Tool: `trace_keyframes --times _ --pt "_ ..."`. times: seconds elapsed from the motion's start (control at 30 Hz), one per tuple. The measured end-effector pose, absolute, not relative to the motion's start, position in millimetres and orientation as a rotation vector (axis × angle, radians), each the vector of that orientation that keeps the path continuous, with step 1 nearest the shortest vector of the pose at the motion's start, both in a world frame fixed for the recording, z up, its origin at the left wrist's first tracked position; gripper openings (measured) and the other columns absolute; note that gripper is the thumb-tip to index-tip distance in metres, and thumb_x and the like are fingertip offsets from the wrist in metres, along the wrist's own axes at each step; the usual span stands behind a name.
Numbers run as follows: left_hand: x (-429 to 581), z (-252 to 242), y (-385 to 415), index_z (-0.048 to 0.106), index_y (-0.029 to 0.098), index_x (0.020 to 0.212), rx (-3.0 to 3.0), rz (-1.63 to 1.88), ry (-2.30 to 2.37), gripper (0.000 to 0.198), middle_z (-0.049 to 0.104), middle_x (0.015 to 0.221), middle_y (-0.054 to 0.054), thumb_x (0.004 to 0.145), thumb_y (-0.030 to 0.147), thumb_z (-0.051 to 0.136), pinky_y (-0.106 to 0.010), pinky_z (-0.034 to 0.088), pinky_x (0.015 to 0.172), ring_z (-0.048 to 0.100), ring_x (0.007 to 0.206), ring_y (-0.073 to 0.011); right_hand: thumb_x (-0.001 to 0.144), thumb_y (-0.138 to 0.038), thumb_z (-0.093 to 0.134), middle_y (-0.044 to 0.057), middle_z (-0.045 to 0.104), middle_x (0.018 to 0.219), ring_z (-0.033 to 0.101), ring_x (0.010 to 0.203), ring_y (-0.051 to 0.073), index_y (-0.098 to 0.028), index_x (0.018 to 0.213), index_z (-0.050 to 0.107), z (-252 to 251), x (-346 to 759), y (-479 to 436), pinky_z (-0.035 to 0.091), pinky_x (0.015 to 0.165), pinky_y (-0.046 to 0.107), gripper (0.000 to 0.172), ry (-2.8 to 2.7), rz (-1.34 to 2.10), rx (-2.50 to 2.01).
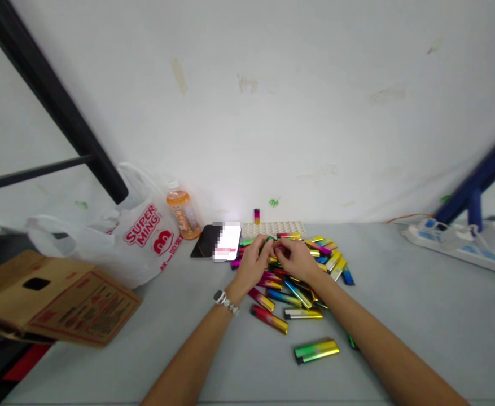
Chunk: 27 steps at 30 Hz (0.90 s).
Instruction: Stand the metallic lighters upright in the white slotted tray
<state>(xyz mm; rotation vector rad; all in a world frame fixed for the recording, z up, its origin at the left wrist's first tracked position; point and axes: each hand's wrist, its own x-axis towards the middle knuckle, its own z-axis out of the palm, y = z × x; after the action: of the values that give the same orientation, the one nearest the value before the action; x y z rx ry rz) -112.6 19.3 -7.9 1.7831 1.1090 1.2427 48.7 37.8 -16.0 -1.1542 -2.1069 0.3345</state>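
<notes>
Head view shows a pile of shiny lighters (pixel 300 294) on the table (pixel 425 293). The left hand (pixel 253 260) and right hand (pixel 300 260) meet over the back of the pile, fingers bent; I cannot tell what they grip. They hide some lighters, so I cannot count them all. One green-and-gold lighter (pixel 317 351) lies alone in front of the pile. Behind the pile are one bumpy white board (pixel 292 228) and one upright lighter (pixel 257 216). Left are one tablet (pixel 205 242), one bottle (pixel 183 213), one bag (pixel 124 256) and one box (pixel 82 307); far right, one power strip (pixel 454 248).
</notes>
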Motion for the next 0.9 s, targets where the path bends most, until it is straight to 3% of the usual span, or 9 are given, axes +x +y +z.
trace_keyframes --times 0.1,0.27,0.4,0.53,0.63,0.7,0.9 --pt "-113.3 -10.0 21.2 0.053 0.02 0.096 1.749 1.32 1.043 0.026 0.059 0.082 -0.001 0.096 0.044 0.044 -0.026 0.045 0.076 0.056 0.077 -0.0128 0.085 -0.017 0.051 0.0 0.062 0.062 0.054 0.057 0.014 -0.019 0.079 0.064 -16.1 48.9 36.8 0.034 0.057 0.024 0.014 -2.101 0.325 -1.156" --pt "-112.5 -7.8 24.1 0.055 0.021 0.102 1.478 1.379 1.051 0.041 0.048 0.071 0.003 0.094 0.057 0.039 -0.021 0.038 0.056 0.042 0.057 -0.0086 0.084 -0.018 0.052 0.0 0.064 0.064 0.055 0.057 0.013 -0.019 0.086 0.067 -17.7 48.9 36.8 0.035 0.058 0.024 0.015 -2.099 0.335 -1.185" --pt "-113.4 -0.5 25.5 0.063 0.018 0.112 1.407 1.327 1.011 0.054 0.048 0.069 0.002 0.092 0.062 0.037 -0.021 0.036 0.054 0.042 0.057 -0.0085 0.084 -0.019 0.053 0.0 0.065 0.066 0.057 0.059 0.014 -0.019 0.087 0.067 -19.1 49.7 37.0 0.035 0.059 0.024 0.015 -2.092 0.329 -1.199" --pt "-119.9 5.8 32.9 0.066 0.02 0.114 1.426 1.352 1.025 0.046 0.058 0.074 0.0 0.088 0.055 0.053 -0.021 0.041 0.059 0.05 0.063 -0.0091 0.083 -0.017 0.053 -0.001 0.065 0.065 0.057 0.059 0.013 -0.019 0.086 0.067 -20.1 50.3 37.7 0.036 0.059 0.023 0.014 -2.094 0.344 -1.191" --pt "-130.6 10.9 48.6 0.07 0.019 0.105 1.506 1.431 1.033 0.036 0.069 0.098 -0.005 0.082 0.047 0.064 -0.025 0.048 0.077 0.061 0.086 -0.014 0.082 -0.016 0.053 -0.001 0.063 0.063 0.056 0.056 0.012 -0.019 0.085 0.066 -19.2 49.7 37.5 0.035 0.058 0.023 0.013 -2.098 0.351 -1.189" --pt "-139.7 15.8 63.4 0.074 0.018 0.1 1.603 1.45 1.103 0.033 0.07 0.103 -0.008 0.08 0.044 0.066 -0.029 0.049 0.083 0.063 0.094 -0.0179 0.082 -0.017 0.053 -0.002 0.062 0.061 0.055 0.054 0.012 -0.019 0.084 0.066 -18.1 49.0 37.1 0.034 0.056 0.023 0.013 -2.101 0.362 -1.196" --pt "-158.6 27.7 110.1 0.076 0.016 0.094 1.73 1.504 1.222 0.03 0.074 0.093 -0.008 0.074 0.038 0.071 -0.031 0.052 0.08 0.067 0.083 -0.0184 0.082 -0.017 0.053 -0.002 0.061 0.059 0.053 0.052 0.012 -0.019 0.084 0.066 -16.4 47.9 37.1 0.032 0.054 0.022 0.013 -2.104 0.374 -1.225"
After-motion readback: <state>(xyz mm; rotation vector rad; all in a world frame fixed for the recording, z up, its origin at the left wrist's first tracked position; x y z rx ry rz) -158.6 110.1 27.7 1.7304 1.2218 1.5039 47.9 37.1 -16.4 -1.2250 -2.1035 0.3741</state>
